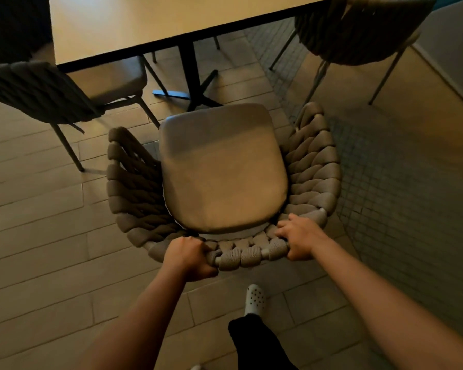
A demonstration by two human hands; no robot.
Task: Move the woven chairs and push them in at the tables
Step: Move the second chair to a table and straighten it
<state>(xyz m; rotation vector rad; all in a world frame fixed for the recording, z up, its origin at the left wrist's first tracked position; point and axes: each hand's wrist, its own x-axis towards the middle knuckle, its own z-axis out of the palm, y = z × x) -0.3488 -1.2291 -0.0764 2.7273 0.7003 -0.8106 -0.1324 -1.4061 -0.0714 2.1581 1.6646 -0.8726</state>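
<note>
A woven chair (222, 169) with a grey seat cushion and thick braided rope back stands right in front of me, its seat facing the table (150, 25). My left hand (189, 257) is closed around the left part of the top back rim. My right hand (300, 236) grips the rim further right. The chair's front edge sits close to the table's dark pedestal base (195, 92), a little short of the tabletop edge.
A second woven chair (46, 94) is tucked at the table's left side. A third woven chair (358, 30) stands at the upper right. Plank flooring lies under me, small mosaic tiles (398, 182) to the right. My white clog (255, 299) is behind the chair.
</note>
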